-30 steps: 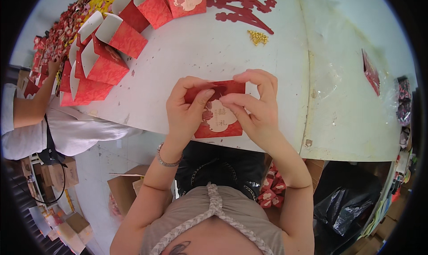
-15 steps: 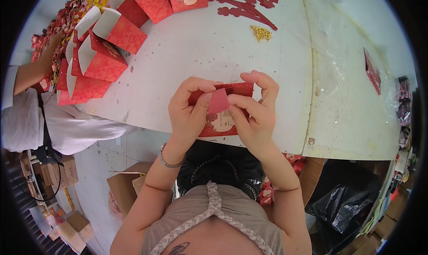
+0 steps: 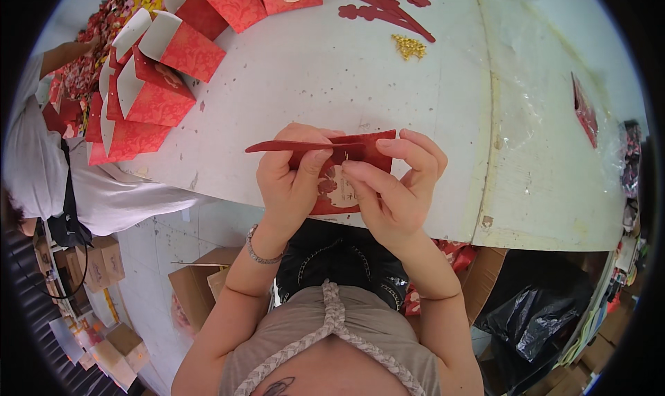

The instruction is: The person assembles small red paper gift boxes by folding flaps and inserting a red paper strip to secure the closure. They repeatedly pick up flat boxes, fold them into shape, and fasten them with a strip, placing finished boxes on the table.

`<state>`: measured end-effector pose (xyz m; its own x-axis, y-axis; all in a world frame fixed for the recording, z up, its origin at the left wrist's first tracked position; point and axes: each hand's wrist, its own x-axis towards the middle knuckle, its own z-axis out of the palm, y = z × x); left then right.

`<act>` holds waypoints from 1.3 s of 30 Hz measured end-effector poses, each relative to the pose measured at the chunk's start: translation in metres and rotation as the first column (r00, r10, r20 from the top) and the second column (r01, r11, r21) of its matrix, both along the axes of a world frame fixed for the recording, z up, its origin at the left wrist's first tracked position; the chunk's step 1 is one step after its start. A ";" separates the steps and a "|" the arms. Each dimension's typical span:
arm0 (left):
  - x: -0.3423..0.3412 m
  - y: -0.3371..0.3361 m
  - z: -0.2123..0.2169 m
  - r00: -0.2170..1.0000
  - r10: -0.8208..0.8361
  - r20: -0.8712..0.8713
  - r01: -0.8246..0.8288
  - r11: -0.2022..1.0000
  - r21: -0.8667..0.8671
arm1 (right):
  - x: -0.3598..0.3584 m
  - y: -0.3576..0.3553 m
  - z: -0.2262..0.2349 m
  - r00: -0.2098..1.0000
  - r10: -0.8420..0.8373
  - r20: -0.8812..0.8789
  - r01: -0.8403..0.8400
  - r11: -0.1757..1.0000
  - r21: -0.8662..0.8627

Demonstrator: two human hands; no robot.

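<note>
A red paper gift box (image 3: pixel 325 206) with a cream label lies in front of me near the table's edge. My left hand (image 3: pixel 287 178) is closed on a dark red strip (image 3: pixel 270 146), holding it across the upper part of the box. The strip juts out past the hand to the left. Thumb and index finger of my right hand (image 3: pixel 396 191) pinch a tiny thin metal pin (image 3: pixel 346 156) just below the strip, the other fingers bent and apart. Whether the pin passes through the box or strip is hidden.
Several open red boxes (image 3: pixel 156 94) stand at the left and back. Beyond my hands lie a small pile of gold fasteners (image 3: pixel 409 47) and dark red strips (image 3: pixel 388 15). Another person's arm (image 3: pixel 66 56) reaches in at far left. Clear plastic (image 3: pixel 547 119) covers the right side.
The red strip has turned from facing me to nearly edge-on and now extends to the left. My right fingers have moved slightly down and left, and the pin now shows at their tips.
</note>
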<state>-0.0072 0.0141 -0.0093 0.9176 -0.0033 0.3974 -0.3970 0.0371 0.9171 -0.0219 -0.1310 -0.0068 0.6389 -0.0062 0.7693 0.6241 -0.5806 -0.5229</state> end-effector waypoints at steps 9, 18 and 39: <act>0.001 0.000 -0.001 0.999 0.002 0.034 -0.002 1.000 0.004 | 0.002 0.001 0.007 0.998 0.015 -0.058 -0.016 1.000 -0.018; -0.003 0.006 -0.014 0.991 0.030 0.132 -0.044 0.994 0.105 | 0.000 0.006 0.005 0.963 0.166 -0.212 -0.097 0.949 0.300; 0.023 0.023 0.076 0.996 -0.089 -0.009 0.070 0.710 0.700 | 0.015 -0.013 0.010 0.897 0.418 -0.144 -0.363 0.883 0.297</act>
